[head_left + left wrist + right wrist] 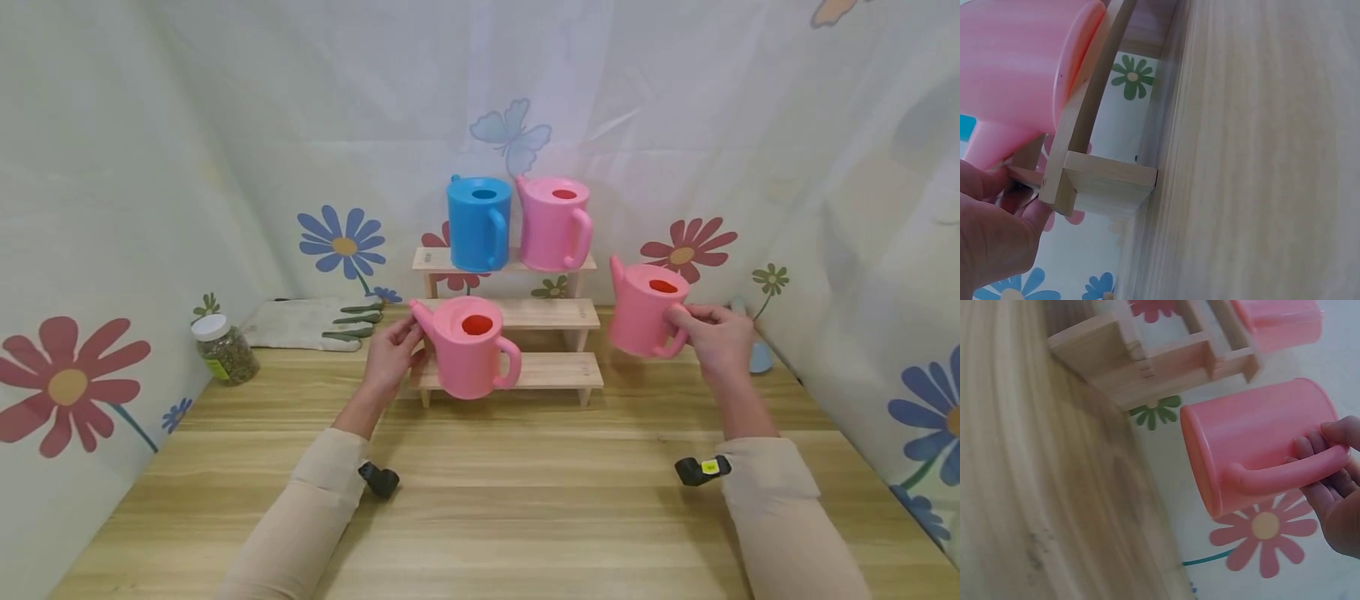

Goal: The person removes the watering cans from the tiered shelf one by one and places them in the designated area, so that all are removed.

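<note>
My left hand [390,354] holds a pink watering can [467,358] by its spout, at the left end of the lowest step. In the left wrist view, the base of this can [1022,69] is right at the step's edge. At the right, my right hand [718,340] grips the handle of another pink watering can [641,312], raised beside the rack. Its fingers [1310,447] curl round the handle in the right wrist view. A blue watering can [472,229] and a third pink watering can [547,229] stand on the top step.
The three-step wooden rack [555,367] stands on the wooden table [540,517]. Pale gloves [300,323] with green fingertips and a white-lidded jar [227,354] lie to the left. A light blue object [761,358] is partly hidden behind my right hand. Flowered curtain [360,108] surrounds the table.
</note>
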`<act>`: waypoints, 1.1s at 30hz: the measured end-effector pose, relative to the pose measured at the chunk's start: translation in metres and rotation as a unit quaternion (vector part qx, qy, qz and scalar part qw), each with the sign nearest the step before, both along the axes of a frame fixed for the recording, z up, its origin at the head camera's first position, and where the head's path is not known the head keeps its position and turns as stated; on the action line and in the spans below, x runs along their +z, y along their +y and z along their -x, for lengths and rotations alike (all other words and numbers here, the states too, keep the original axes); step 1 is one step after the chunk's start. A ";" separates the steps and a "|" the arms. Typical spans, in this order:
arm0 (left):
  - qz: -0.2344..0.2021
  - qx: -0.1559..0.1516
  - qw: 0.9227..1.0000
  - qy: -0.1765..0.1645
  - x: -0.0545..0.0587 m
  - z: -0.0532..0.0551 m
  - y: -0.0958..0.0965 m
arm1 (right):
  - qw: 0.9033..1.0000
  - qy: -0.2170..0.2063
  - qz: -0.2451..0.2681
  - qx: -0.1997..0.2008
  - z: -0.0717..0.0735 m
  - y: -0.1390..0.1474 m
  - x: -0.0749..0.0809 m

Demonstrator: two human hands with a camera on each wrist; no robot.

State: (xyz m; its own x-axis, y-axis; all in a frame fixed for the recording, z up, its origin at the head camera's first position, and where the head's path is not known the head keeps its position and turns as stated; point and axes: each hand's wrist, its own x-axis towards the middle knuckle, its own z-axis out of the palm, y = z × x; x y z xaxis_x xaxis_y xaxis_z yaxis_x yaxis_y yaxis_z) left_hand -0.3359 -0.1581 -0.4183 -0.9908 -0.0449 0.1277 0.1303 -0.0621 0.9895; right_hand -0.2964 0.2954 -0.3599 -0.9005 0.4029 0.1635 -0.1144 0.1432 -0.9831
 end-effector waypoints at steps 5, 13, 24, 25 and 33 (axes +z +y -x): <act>0.003 0.002 1.000 -0.009 -0.001 0.001 0.003 | 0.999 -0.030 -0.020 0.015 0.007 -0.005 -0.018; 0.011 0.003 1.000 -0.010 0.001 0.003 0.006 | 0.997 -0.063 -0.045 0.021 0.013 -0.012 -0.033; 0.015 0.007 1.000 -0.019 0.005 0.000 -0.005 | 0.994 -0.081 -0.070 0.040 0.034 -0.030 -0.043; 0.013 0.004 1.000 -0.018 0.005 0.000 -0.004 | 0.993 -0.081 -0.076 0.040 0.036 -0.030 -0.044; 0.001 -0.002 1.000 -0.018 0.002 0.002 -0.002 | 0.992 -0.066 -0.083 0.070 0.056 -0.030 -0.046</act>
State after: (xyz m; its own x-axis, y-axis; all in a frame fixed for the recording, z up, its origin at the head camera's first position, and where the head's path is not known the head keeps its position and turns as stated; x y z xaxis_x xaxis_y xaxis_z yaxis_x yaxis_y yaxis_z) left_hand -0.3379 -0.1604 -0.4159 -0.9950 -0.0416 0.0911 0.0935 -0.0612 0.9937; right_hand -0.3526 0.2654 -0.4055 -0.9638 0.2498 0.0933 -0.0156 0.2964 -0.9549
